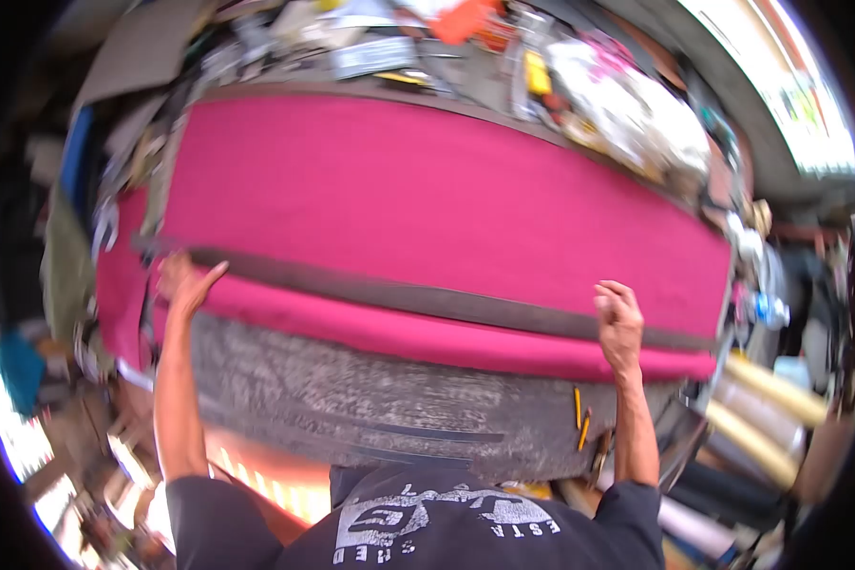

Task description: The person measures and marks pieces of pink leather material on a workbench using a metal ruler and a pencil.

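Strong daylight comes through a bright opening (817, 95) at upper right, and white glare (14, 427) edges the lower left. A scuffed grey tabletop (332, 389) spans the middle; rolls of sheet material (755, 446) lie at right, dim clutter (65, 271) crowding the left.

Dark strip (399, 294) across magenta cloth (437, 204)

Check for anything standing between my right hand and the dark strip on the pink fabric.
Nothing visible stands between them: the right hand overlaps the dark strip in view, though contact is unclear. The yellow pencils lie nearer the body.
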The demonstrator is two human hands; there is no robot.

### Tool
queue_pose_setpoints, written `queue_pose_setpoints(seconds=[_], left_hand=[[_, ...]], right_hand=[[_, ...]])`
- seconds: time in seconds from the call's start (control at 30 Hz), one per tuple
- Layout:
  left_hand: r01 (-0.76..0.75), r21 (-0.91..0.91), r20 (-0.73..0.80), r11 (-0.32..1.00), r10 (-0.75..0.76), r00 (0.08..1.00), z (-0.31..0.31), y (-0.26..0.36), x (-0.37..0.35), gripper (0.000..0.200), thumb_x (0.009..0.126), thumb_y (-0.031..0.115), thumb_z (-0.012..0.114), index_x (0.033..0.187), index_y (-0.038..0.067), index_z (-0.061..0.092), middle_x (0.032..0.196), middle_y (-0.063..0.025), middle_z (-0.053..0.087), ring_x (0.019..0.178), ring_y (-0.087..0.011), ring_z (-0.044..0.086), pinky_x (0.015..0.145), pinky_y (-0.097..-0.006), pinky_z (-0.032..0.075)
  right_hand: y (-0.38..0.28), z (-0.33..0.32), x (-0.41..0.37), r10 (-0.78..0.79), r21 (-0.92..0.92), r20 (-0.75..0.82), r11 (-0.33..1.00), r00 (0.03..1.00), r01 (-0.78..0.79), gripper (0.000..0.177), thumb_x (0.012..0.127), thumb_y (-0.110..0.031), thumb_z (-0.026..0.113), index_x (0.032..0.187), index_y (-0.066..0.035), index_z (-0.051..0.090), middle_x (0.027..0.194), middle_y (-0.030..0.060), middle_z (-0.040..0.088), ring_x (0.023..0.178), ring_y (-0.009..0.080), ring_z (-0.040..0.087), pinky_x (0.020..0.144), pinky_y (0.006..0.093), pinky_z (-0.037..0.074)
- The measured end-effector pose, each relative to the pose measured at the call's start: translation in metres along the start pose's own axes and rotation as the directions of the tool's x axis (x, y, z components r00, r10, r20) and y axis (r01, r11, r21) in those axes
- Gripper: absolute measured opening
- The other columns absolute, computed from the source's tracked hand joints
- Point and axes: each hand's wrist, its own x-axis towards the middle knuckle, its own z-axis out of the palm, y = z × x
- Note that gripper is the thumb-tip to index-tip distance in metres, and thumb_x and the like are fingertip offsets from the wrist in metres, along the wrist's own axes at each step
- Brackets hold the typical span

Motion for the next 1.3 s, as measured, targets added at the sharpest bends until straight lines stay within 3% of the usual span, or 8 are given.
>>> queue_pose_setpoints(seconds=[0.03,0.17,0.23,0.4,0.53,0.63,1.07,1.3], left_hand=[[-0.010,-0.016,0.102,1.000,0.012,0.995,-0.035,0.015,-0.011,0.122,0.067,0.086,0.059,0.150,0.000,0.033,0.156,-0.0251,0.030,0.146,-0.0427,0.024,0.115,-0.0592,0.021],[-0.023,-0.225,-0.099,0.974,0.001,0.995,-0.010,0.005,-0.014,0.125,0.063,0.076,0.073,0.147,-0.008,0.032,0.154,-0.0308,0.026,0.145,-0.0495,0.020,0.113,-0.0668,0.017],[-0.081,-0.269,-0.142,0.960,0.044,0.989,0.001,-0.003,-0.010,0.126,0.061,0.076,0.074,0.142,-0.012,0.034,0.150,-0.0310,0.027,0.145,-0.0486,0.018,0.112,-0.0667,0.016],[-0.073,-0.347,-0.155,0.935,0.019,0.988,-0.003,-0.002,-0.016,0.127,0.061,0.071,0.078,0.142,-0.015,0.031,0.152,-0.0316,0.025,0.146,-0.0457,0.016,0.115,-0.0618,0.016],[-0.075,-0.407,-0.161,0.910,0.010,0.987,-0.005,-0.003,-0.021,0.129,0.060,0.070,0.079,0.142,-0.016,0.028,0.151,-0.0333,0.024,0.147,-0.0456,0.016,0.116,-0.0617,0.017],[-0.113,-0.442,-0.212,0.890,0.019,0.977,-0.006,-0.008,-0.023,0.127,0.060,0.067,0.080,0.142,-0.016,0.031,0.148,-0.0380,0.027,0.144,-0.0489,0.019,0.115,-0.0630,0.018],[-0.141,-0.570,-0.211,0.809,0.022,0.977,-0.006,-0.015,-0.023,0.127,0.057,0.060,0.084,0.143,-0.017,0.030,0.152,-0.0359,0.021,0.146,-0.0501,0.013,0.116,-0.0636,0.011],[-0.133,-0.553,-0.155,0.822,0.056,0.986,-0.012,-0.018,-0.021,0.125,0.058,0.058,0.085,0.142,-0.017,0.031,0.152,-0.0378,0.020,0.145,-0.0524,0.013,0.115,-0.0665,0.011]], right_hand=[[-0.038,0.015,0.013,0.208,0.301,0.004,0.933,0.978,-0.199,0.021,0.100,-0.015,0.055,0.115,-0.002,0.065,0.114,0.0065,0.064,0.082,0.0193,0.065,0.069,0.0298,0.051],[-0.139,0.119,0.072,-0.244,0.399,0.030,0.892,0.969,0.212,0.043,0.107,-0.037,0.041,0.102,-0.003,0.067,0.094,0.0068,0.066,0.063,0.0102,0.058,0.058,0.0289,0.047],[-0.208,0.181,0.078,-0.100,0.535,0.318,0.840,0.943,-0.092,0.053,0.103,-0.051,0.043,0.089,-0.005,0.066,0.069,0.0031,0.061,0.056,0.0108,0.056,0.049,0.0255,0.042],[-0.342,0.354,0.098,-0.552,0.500,0.409,0.802,0.727,0.328,0.029,0.099,-0.027,0.061,0.109,-0.001,0.068,0.075,0.0089,0.066,0.067,0.0161,0.066,0.061,0.0306,0.052],[-0.406,0.472,0.113,-0.590,0.659,0.525,0.738,0.613,0.146,0.027,0.099,-0.024,0.058,0.118,-0.006,0.066,0.102,0.0139,0.071,0.085,0.0251,0.072,0.077,0.0359,0.055],[-0.438,0.528,0.122,-0.731,0.601,0.404,0.665,0.550,0.443,0.028,0.098,-0.025,0.058,0.118,-0.006,0.066,0.111,0.0132,0.070,0.091,0.0312,0.070,0.081,0.0375,0.054],[-0.469,0.562,0.127,-0.849,0.374,0.381,0.504,0.367,0.778,0.026,0.095,-0.023,0.065,0.113,-0.004,0.069,0.104,0.0121,0.072,0.092,0.0263,0.068,0.081,0.0370,0.053],[-0.477,0.564,0.125,-0.759,0.445,0.426,0.649,0.492,0.617,0.026,0.097,-0.024,0.062,0.111,-0.004,0.070,0.106,0.0127,0.072,0.092,0.0254,0.069,0.079,0.0352,0.054]])
